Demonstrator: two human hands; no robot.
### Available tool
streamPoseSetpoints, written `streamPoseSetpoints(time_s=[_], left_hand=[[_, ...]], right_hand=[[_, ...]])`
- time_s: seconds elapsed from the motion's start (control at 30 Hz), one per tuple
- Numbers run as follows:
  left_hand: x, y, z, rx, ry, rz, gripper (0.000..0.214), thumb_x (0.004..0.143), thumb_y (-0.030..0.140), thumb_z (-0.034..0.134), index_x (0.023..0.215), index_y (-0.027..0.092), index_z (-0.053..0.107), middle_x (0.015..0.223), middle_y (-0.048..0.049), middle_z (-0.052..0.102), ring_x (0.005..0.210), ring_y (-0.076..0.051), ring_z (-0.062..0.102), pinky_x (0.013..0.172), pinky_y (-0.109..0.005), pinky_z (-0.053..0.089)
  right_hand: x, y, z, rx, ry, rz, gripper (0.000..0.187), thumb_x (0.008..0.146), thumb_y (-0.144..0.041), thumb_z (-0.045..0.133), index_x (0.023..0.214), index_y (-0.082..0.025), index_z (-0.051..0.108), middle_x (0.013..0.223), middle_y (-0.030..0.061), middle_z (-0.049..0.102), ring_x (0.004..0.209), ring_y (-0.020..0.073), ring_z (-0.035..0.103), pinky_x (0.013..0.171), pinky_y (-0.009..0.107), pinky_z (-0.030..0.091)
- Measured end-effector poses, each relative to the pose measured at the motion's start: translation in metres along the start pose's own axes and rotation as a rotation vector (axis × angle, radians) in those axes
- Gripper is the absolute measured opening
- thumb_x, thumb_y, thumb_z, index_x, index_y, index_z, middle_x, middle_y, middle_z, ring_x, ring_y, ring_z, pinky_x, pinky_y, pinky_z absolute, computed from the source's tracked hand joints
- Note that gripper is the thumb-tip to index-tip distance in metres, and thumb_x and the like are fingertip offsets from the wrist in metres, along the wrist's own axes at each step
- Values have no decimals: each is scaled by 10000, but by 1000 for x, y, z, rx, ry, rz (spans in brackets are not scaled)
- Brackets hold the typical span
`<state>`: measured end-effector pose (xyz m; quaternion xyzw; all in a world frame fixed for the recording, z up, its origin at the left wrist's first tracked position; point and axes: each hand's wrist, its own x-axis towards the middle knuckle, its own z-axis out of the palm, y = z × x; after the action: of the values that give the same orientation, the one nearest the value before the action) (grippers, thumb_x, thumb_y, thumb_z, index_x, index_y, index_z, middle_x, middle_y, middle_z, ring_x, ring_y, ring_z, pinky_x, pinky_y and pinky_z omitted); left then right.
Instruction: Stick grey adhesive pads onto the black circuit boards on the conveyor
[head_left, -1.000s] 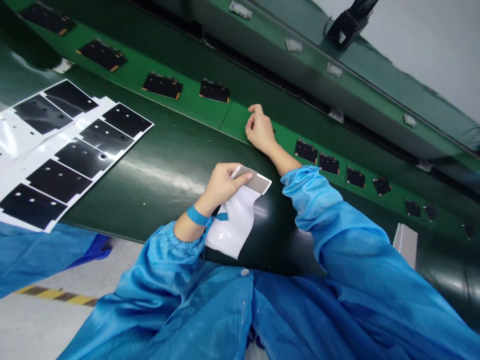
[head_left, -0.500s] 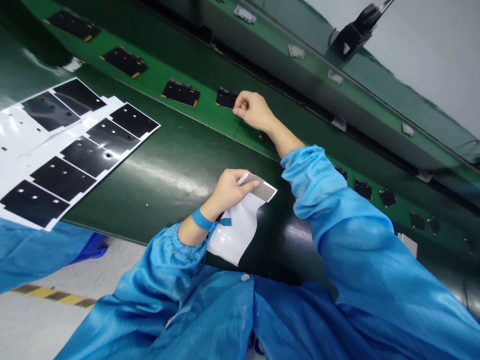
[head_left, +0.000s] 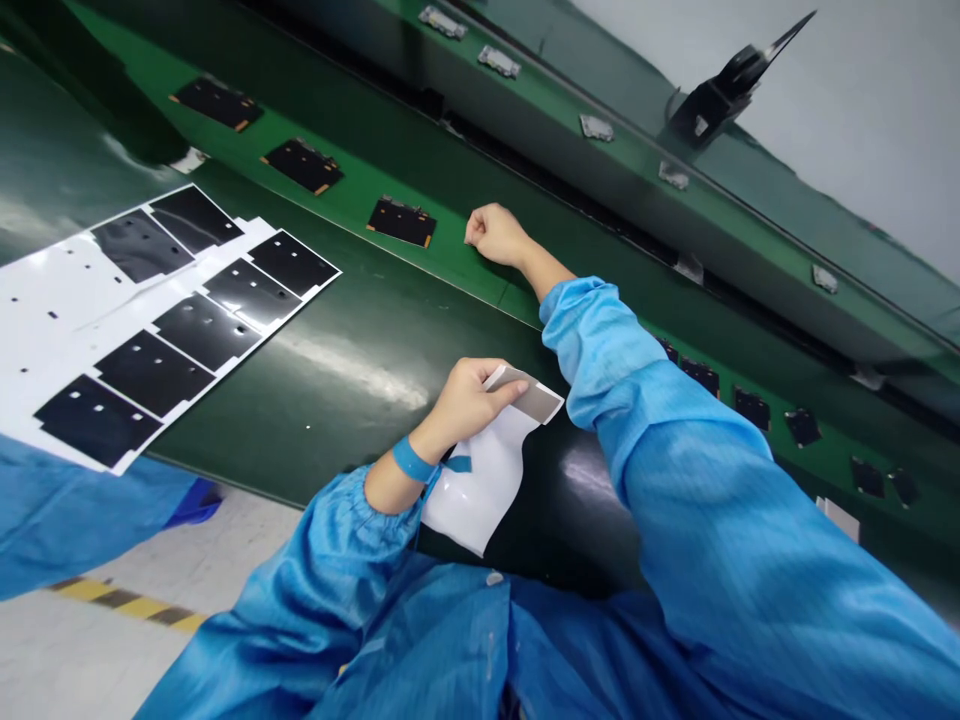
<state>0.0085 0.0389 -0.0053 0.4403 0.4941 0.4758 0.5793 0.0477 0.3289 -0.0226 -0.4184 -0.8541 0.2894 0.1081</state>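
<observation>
My left hand [head_left: 472, 400] is closed on a white backing sheet [head_left: 480, 490], thumb on top, over the dark green table. A grey-brown rectangular patch [head_left: 538, 400] lies along the sheet's upper edge, and the rest of the sheet hangs curled toward my body. My right hand [head_left: 496, 235] is held over the bright green conveyor belt with its fingers curled together. Whatever those fingers hold, if anything, is hidden. Just left of it on the belt lies a black flat board [head_left: 401, 220] with orange corner tabs.
More black boards [head_left: 302, 165] lie along the belt on both sides of my right arm. A large white sheet of black stickers [head_left: 154, 372] rests on the table at left. Small metallic parts [head_left: 499, 62] sit on the raised ledge behind. A blue garment [head_left: 82, 520] shows at lower left.
The boards have shifted right and downward in view, and the one beside my right hand no longer shows. My right hand has moved slightly left. My left hand still holds the sheet.
</observation>
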Motion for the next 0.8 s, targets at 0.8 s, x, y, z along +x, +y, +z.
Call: streamPoseSetpoints(time_s=[0.8], left_hand=[[6,-3,-12,25,297,23,283,738,438,842,796,163,810,713,-21,728,628,-151,587,582,-254,434]], right_hand=[[-210,-4,-20,405,-38,-77,401,993,-578,607,896,-191,651,827,45,686,769,187,618,733,319,503]])
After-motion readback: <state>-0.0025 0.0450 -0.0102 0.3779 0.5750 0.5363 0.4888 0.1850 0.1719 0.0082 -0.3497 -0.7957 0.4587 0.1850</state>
